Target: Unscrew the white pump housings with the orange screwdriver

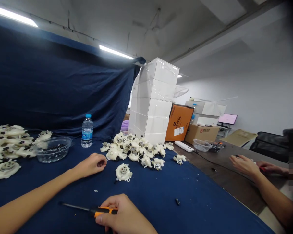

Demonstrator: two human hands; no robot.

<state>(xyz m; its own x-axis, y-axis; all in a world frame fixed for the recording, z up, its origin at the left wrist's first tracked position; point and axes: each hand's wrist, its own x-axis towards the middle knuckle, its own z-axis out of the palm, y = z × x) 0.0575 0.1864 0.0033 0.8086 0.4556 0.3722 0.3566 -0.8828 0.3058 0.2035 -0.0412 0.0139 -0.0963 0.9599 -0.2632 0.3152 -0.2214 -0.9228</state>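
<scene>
My right hand [123, 213] is wrapped round the orange and black handle of a screwdriver [97, 212], low over the blue cloth. Its dark shaft points left, roughly level with the cloth. Farther back, my left hand [94, 165] rests on the cloth with its fingers curled in, and nothing shows in them. Just right of it lies a single cream plastic pump-like housing [123, 172] with a round metal motor in its middle. Behind that is a heap of similar housings [134, 148], close to my left fingertips.
A water bottle [87, 131] and a clear tub [54, 151] of small dark parts stand left, beside another heap of housings [10, 143]. White boxes [148, 107] are stacked behind. A small black piece [177, 201] lies right. Another person's hands [246, 165] work at the right.
</scene>
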